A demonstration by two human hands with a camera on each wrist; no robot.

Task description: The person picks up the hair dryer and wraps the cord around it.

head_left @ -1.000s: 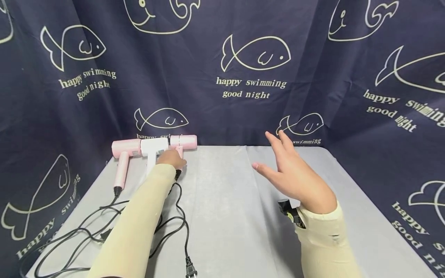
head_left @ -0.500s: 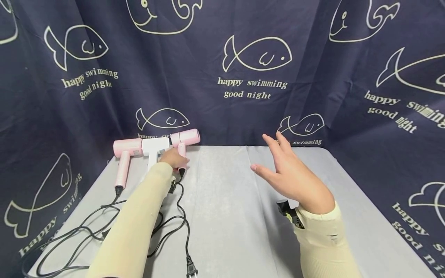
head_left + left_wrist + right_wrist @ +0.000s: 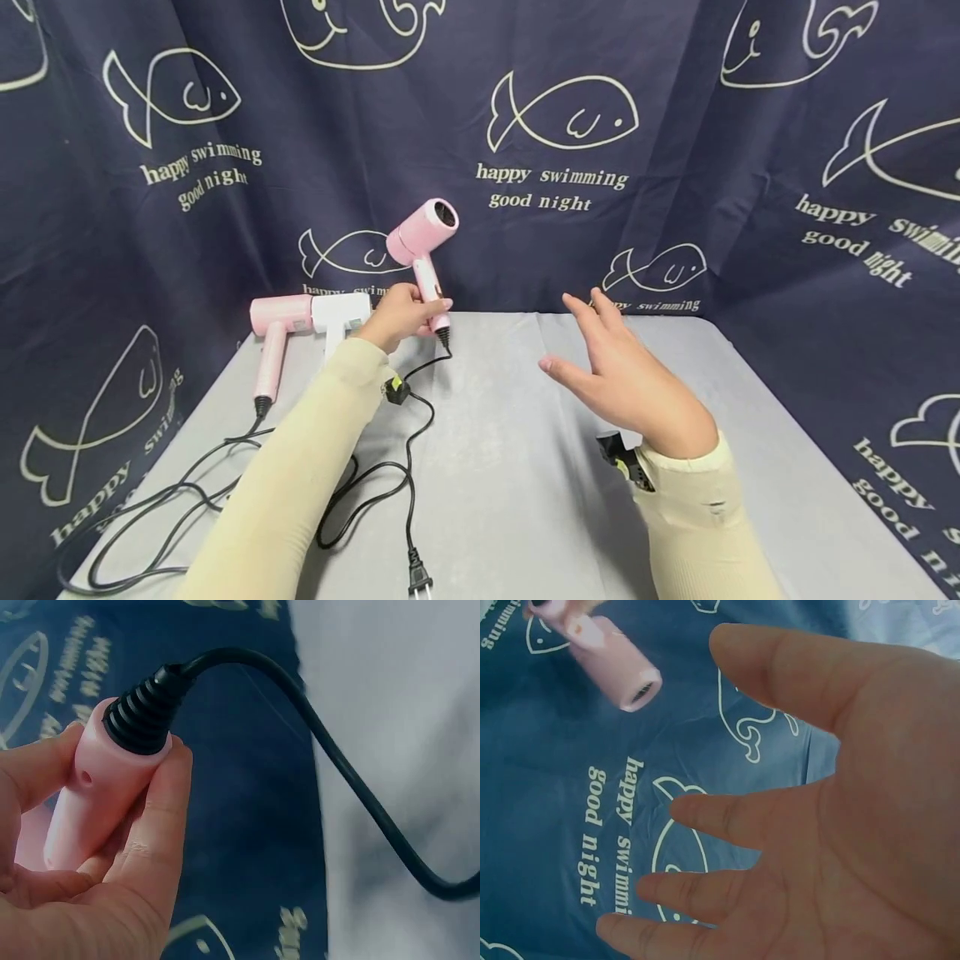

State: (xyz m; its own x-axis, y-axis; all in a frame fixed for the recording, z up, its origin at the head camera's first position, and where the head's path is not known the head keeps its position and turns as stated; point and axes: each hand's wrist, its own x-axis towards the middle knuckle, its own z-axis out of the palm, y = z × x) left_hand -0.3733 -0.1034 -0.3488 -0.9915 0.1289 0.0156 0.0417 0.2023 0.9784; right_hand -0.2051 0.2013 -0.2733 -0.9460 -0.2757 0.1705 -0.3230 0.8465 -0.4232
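My left hand (image 3: 401,315) grips a pink hair dryer (image 3: 423,232) by the lower handle and holds it up over the back of the table, its barrel tilted and the nozzle facing up to the right. In the left wrist view, thumb and fingers wrap the pink handle (image 3: 112,780) just below the black ribbed cord sleeve (image 3: 142,712). My right hand (image 3: 637,375) hovers over the table's right side, fingers spread, touching nothing. The right wrist view shows its bare palm (image 3: 855,847), with the pink dryer (image 3: 619,664) beyond it.
Another pink hair dryer (image 3: 281,317) and a white hair dryer (image 3: 341,312) lie side by side at the back left. Black cords (image 3: 187,492) loop over the left side of the grey table (image 3: 510,467), and a plug (image 3: 418,572) lies at the front. A dark fish-print curtain (image 3: 555,250) encloses it.
My left hand has lifted the right-hand pink hair dryer from beside the white one, up and to the right, tilting it. Its cord has risen too. My right hand has barely moved.
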